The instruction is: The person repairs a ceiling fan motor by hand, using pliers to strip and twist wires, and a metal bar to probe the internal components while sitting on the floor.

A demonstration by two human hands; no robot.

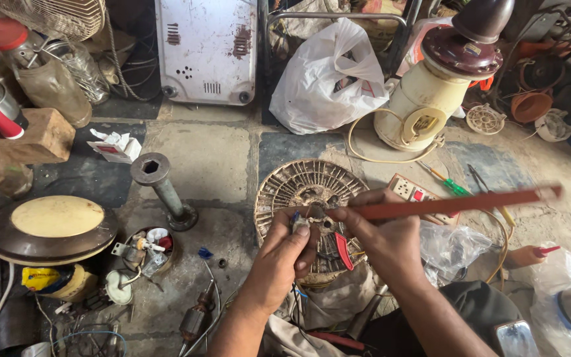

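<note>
A round slotted motor part lies on the floor in front of me. My left hand pinches a small metal piece with wires at the centre of the part. In my right hand is a long red-handled tool, its tip meeting the small piece at the part's centre. The handle sticks out to the right and is blurred. A red clip-like piece hangs below my hands.
A cream mixer base with cord stands at the back right, a white plastic bag beside it. A switch socket, green screwdriver, metal pipe stand, round lid and small parts tin surround me.
</note>
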